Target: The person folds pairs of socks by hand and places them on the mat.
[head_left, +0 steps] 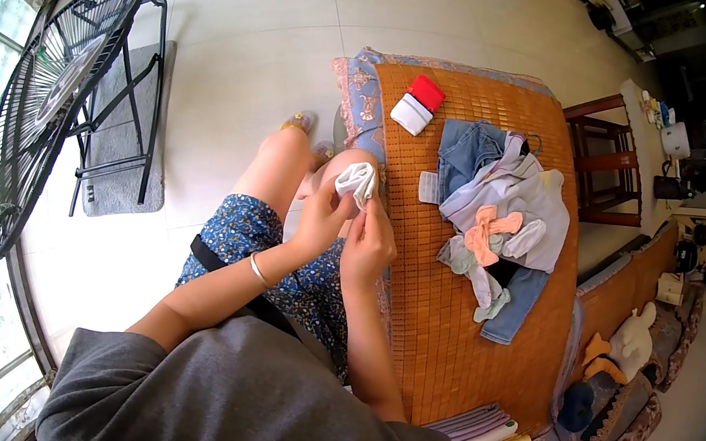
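A small white cloth garment [357, 182], bunched into loose folds, is held up above my lap. My left hand [323, 223], with a bracelet at the wrist, pinches its lower left side. On the lower right side, the fingers of my right hand [370, 243] are closed on the same cloth. Whether it is a sock or another small piece does not show. Beside my hands, on the woven mat [423, 361], lie a folded red cloth [427, 94] and a folded white cloth [411, 114], touching each other.
A loose clothes pile holds jeans [516, 311], a pale grey garment [506, 185] and peach-coloured small pieces [488, 233]. Folded cloths [484, 440] are stacked at the mat's near end. A black round-backed chair [57, 109] stands left, a wooden stool [607, 159] right.
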A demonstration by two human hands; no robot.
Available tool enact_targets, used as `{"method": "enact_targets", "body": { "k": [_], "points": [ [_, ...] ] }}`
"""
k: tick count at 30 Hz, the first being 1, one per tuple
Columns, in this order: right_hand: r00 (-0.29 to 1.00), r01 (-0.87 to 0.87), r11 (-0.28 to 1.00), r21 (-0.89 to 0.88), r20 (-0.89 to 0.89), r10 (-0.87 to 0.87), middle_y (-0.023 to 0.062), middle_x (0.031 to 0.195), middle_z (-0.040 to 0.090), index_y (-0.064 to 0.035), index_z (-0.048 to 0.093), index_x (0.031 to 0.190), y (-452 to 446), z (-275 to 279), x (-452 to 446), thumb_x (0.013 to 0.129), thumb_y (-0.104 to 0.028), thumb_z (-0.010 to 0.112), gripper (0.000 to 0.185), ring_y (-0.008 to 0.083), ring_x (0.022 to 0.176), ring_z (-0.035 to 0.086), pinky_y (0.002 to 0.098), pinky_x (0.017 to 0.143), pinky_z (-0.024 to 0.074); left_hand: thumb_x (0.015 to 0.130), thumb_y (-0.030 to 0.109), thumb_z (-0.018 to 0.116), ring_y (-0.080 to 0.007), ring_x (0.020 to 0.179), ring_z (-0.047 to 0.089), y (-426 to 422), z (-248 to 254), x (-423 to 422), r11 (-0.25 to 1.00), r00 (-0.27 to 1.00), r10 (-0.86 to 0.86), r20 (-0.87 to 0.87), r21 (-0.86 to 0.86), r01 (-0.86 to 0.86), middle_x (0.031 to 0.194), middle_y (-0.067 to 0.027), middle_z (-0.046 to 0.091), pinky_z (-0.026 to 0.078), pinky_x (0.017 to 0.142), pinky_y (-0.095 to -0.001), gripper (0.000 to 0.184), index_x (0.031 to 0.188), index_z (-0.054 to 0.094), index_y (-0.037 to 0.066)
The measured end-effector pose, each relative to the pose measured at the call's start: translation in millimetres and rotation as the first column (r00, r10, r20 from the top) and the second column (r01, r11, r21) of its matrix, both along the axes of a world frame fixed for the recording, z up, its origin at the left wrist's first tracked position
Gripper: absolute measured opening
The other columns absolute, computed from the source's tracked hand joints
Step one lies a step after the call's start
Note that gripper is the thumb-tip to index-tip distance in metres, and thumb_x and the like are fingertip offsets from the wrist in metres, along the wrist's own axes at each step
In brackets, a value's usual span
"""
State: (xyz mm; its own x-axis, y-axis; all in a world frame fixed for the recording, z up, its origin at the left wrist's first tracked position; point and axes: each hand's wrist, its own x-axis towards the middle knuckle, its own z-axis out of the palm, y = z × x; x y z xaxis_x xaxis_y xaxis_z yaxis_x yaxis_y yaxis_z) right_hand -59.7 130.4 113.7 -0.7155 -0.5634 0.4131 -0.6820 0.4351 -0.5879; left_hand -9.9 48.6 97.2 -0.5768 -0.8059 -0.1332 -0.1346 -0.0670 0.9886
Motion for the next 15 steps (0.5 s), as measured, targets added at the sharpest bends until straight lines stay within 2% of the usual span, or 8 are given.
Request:
{"method": "enact_targets", "body": {
  "k": [1, 4, 6, 7, 9, 11, 13, 15],
  "points": [
    [0.999, -0.011, 1.0, 0.006, -0.053, 0.011, 0.0156, 0.112, 0.065, 0.0, 0.06, 0.117, -1, 3, 1, 0.084, -0.001, 0.06, 0.034, 0.0313, 0.098, 0.065, 0.0384, 0.081, 0.0522, 0.089, 0.01, 0.057, -0.0068, 0.056, 0.047, -1, 3, 0, 1.0, 1.0, 0.0, -0.001, 0.001, 0.0, 0.065, -0.0047, 0.06, 0.038, 0.05, -0.0257, 0.023, 0.108, 0.059, -0.003],
    [0.994, -0.021, 1.0, 0.018, -0.103, 0.023, 0.0185, 0.119, 0.061, 0.0017, 0.057, 0.12, -2, 4, 4, 0.084, -0.003, 0.059, 0.036, 0.0339, 0.104, 0.061, 0.0398, 0.085, 0.0508, 0.089, 0.009, 0.056, -0.0096, 0.073, 0.057, 0, 7, 1, 0.988, 0.989, -0.148, 0.026, 0.054, 0.146, 0.085, -0.009, 0.065, 0.046, 0.062, -0.0248, 0.032, 0.119, 0.055, -0.002],
    [0.995, -0.022, 1.0, 0.02, -0.1, 0.024, 0.0211, 0.124, 0.057, 0.0027, 0.054, 0.123, -5, 4, 8, 0.085, -0.004, 0.059, 0.039, 0.0362, 0.108, 0.059, 0.0409, 0.088, 0.0496, 0.09, 0.011, 0.057, -0.0137, 0.099, 0.058, 1, -3, 0, 0.976, 0.907, -0.126, -0.401, 0.113, 0.186, 0.111, -0.0112, 0.061, 0.047, 0.083, -0.0252, 0.042, 0.129, 0.047, 0.0],
    [0.996, -0.048, 0.999, 0.023, -0.07, 0.049, 0.0238, 0.129, 0.052, 0.0031, 0.051, 0.126, -6, 3, 10, 0.086, -0.004, 0.057, 0.042, 0.0386, 0.114, 0.055, 0.0427, 0.092, 0.047, 0.09, 0.011, 0.057, -0.0137, 0.099, 0.058, 1, -6, -1, 0.976, 0.907, -0.127, -0.401, 0.113, 0.186, 0.111, -0.0112, 0.061, 0.047, 0.083, -0.0252, 0.042, 0.129, 0.047, 0.0],
    [0.996, -0.074, 0.997, 0.027, -0.039, 0.075, 0.0265, 0.134, 0.047, 0.0034, 0.048, 0.13, -6, 1, 15, 0.087, -0.005, 0.055, 0.044, 0.0409, 0.119, 0.05, 0.0444, 0.096, 0.0443, 0.093, 0.015, 0.056, -0.0163, 0.116, 0.05, 1, -7, -4, 0.97, 0.903, -0.129, -0.411, 0.137, 0.201, 0.126, -0.0093, 0.052, 0.042, 0.096, -0.0274, 0.047, 0.135, 0.041, 0.002],
    [0.988, -0.124, 0.992, 0.032, -0.093, 0.127, 0.0289, 0.137, 0.041, 0.0037, 0.043, 0.133, -5, -1, 18, 0.088, -0.005, 0.052, 0.047, 0.0429, 0.124, 0.044, 0.0468, 0.102, 0.0384, 0.095, 0.018, 0.055, -0.015, 0.113, 0.053, -4, -3, -6, 0.973, 0.905, -0.078, -0.418, 0.167, 0.161, 0.123, -0.0081, 0.055, 0.044, 0.094, -0.0274, 0.046, 0.135, 0.042, 0.002],
    [0.989, -0.148, 0.989, 0.017, -0.003, 0.148, 0.0282, 0.135, 0.043, 0.004, 0.043, 0.133, -1, -1, 19, 0.091, -0.006, 0.05, 0.044, 0.042, 0.127, 0.042, 0.0464, 0.104, 0.0359, 0.096, 0.021, 0.054, -0.0138, 0.109, 0.055, -11, 1, -6, 0.973, 0.905, -0.026, -0.424, 0.197, 0.121, 0.12, -0.0069, 0.057, 0.046, 0.092, -0.0274, 0.045, 0.135, 0.043, 0.001],
    [0.926, -0.283, 0.938, -0.202, 0.199, 0.322, 0.0267, 0.136, 0.043, 0.0043, 0.044, 0.132, 9, -3, 7, 0.093, -0.008, 0.048, 0.041, 0.0412, 0.127, 0.042, 0.0448, 0.104, 0.0356, 0.097, 0.021, 0.053, -0.0101, 0.1, 0.056, -22, 1, -1, 0.851, 0.945, 0.055, -0.321, 0.51, 0.124, 0.114, -0.0046, 0.059, 0.047, 0.085, -0.0238, 0.042, 0.133, 0.046, 0.001]
  ]
}}
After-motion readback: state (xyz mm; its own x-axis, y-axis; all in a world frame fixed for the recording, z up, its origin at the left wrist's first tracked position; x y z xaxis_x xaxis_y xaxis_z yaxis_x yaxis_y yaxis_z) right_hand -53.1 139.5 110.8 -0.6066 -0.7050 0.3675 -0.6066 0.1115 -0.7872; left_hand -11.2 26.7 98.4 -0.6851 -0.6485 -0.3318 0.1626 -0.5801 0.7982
